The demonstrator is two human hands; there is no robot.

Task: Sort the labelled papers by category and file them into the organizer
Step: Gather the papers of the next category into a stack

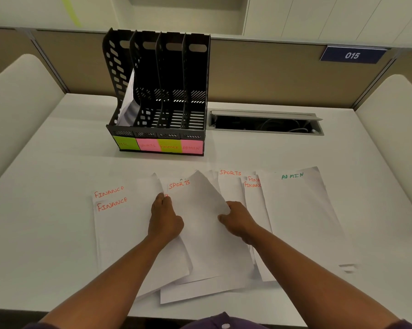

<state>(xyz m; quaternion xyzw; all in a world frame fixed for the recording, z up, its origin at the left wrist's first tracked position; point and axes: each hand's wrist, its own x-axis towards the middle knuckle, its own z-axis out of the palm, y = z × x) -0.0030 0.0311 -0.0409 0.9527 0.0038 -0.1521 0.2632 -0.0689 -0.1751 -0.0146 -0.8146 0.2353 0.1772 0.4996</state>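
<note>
While left hand [165, 218] presses, right hand [236, 219] lifts SPORTS sheet [200, 198].

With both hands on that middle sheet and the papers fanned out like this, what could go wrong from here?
1. The right hand curls the SPORTS sheet upward at its edge; a tighter grip could crease it.
2. The left hand rests on overlapping sheets, so lifting may drag a neighbour along and misfile it.
3. Several labels are partly covered, such as the FINANCE sheets under the ADMIN sheet, so a category could be misread before filing into the organizer.
</note>
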